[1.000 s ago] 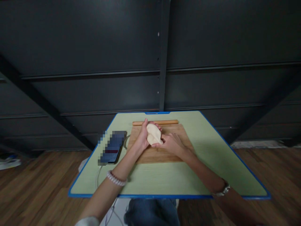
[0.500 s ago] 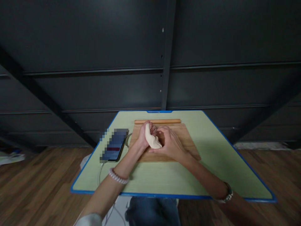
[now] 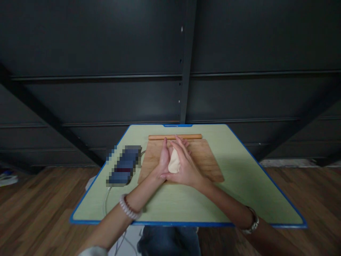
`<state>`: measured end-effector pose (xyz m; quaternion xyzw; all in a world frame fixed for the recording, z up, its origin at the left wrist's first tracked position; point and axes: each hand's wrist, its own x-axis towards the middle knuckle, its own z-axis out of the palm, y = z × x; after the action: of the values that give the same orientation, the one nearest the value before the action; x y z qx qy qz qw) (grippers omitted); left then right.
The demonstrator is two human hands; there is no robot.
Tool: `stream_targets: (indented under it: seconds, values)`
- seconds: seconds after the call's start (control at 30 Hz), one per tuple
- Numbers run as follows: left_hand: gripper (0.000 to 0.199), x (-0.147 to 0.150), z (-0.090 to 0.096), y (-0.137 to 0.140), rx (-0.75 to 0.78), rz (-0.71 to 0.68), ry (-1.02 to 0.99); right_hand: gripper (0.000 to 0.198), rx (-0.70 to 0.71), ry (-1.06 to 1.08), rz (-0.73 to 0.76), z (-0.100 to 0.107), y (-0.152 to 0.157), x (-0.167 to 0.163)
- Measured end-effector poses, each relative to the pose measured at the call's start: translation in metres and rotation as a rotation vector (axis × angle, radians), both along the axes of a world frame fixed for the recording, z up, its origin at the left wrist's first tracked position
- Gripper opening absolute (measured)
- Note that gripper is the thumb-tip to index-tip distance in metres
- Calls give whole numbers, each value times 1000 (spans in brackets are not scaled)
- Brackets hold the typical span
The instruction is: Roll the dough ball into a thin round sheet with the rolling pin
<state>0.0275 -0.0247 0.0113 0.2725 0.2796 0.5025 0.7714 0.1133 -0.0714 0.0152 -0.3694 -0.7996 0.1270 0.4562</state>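
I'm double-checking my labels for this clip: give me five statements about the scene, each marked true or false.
1. The left hand and the right hand are both around the dough. True.
2. The phone lies to the left of the wooden board. True.
3. A knife lies along the board's far edge. False: a rolling pin lies there.
4. The right hand rests on the phone. False: it curves over the dough.
5. The table has a blue rim. True.
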Motion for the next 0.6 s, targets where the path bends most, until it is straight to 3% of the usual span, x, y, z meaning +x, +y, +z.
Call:
stream_targets:
  seconds: [0.1, 0.4, 0.6]
  values:
    - [64, -4, 1, 0, 5, -75, -148, 99, -38, 69, -16, 1, 3, 0]
    - [48, 4, -14, 8, -98, 18, -348, 52, -72, 250, -36, -12, 4, -3]
    - [48, 13, -8, 0, -142, 13, -302, 24, -157, 367, -106, -7, 4, -3]
